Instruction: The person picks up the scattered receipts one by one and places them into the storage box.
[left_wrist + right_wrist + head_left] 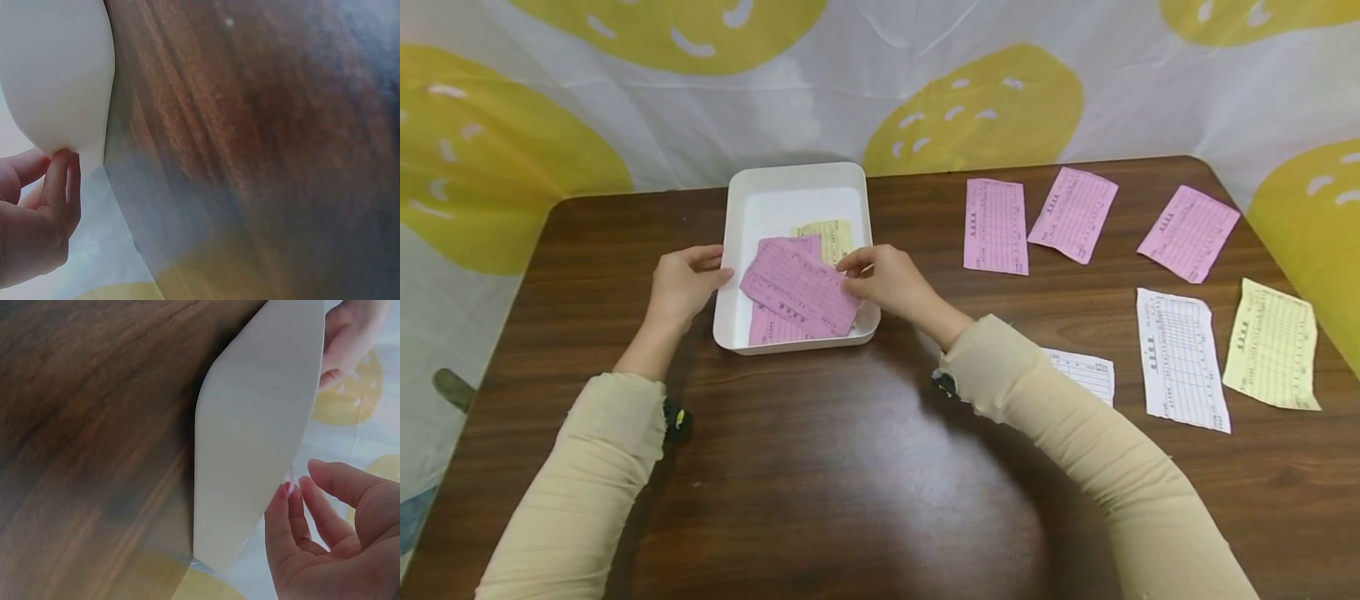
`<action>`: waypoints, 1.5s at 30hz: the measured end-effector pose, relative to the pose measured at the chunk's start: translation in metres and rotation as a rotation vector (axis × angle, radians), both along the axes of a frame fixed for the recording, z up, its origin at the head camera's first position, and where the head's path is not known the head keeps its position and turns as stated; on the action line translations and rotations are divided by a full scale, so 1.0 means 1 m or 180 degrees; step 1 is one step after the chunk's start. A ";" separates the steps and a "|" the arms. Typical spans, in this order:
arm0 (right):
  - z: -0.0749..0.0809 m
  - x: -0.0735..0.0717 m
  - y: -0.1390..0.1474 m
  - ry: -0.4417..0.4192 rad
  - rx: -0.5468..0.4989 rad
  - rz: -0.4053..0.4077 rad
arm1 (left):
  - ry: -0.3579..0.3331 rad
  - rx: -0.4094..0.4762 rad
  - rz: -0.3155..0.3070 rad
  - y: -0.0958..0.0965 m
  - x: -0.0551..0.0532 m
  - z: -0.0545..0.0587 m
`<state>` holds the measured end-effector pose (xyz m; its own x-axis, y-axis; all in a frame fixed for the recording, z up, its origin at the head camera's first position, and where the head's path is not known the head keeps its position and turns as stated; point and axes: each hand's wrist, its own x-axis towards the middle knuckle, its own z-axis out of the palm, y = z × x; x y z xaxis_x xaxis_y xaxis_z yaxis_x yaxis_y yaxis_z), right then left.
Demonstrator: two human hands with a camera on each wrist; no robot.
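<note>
A white plastic tray (801,180) sits at the back of the table, left of centre. My left hand (681,287) pinches its left rim between thumb and fingers; the left wrist view shows this hand (47,215) at the rim of the tray (59,75). A pink printed slip (801,287) lies slanted across other slips in the tray. My right hand (887,279) holds its right end by the fingertips, over the tray's right side. From the right wrist, a small bit of pink paper (290,486) shows at the fingertips of this hand (337,531).
Inside the tray, a yellow slip (831,240) and more pink paper (767,327) show beneath. To the right lie pink slips (996,225), (1073,215), (1189,233), a white slip (1183,358) and a yellow slip (1272,346). The right sleeve partly covers another white slip (1086,375).
</note>
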<state>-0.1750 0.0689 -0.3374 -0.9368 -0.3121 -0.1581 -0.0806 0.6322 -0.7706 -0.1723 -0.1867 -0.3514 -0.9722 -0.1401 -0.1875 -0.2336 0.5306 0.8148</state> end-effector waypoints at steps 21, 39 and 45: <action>0.007 -0.027 0.081 0.0318 0.0018 -0.0695 | 0.0027 -0.0068 0.0019 -0.002 0.003 -0.004; 0.000 -0.037 0.160 0.0191 -0.0004 -0.1468 | 0.0023 -0.0061 0.0010 -0.001 0.001 -0.003; -0.004 -0.038 0.172 0.0047 -0.0214 -0.1546 | 0.0019 -0.0061 0.0024 0.000 0.000 -0.001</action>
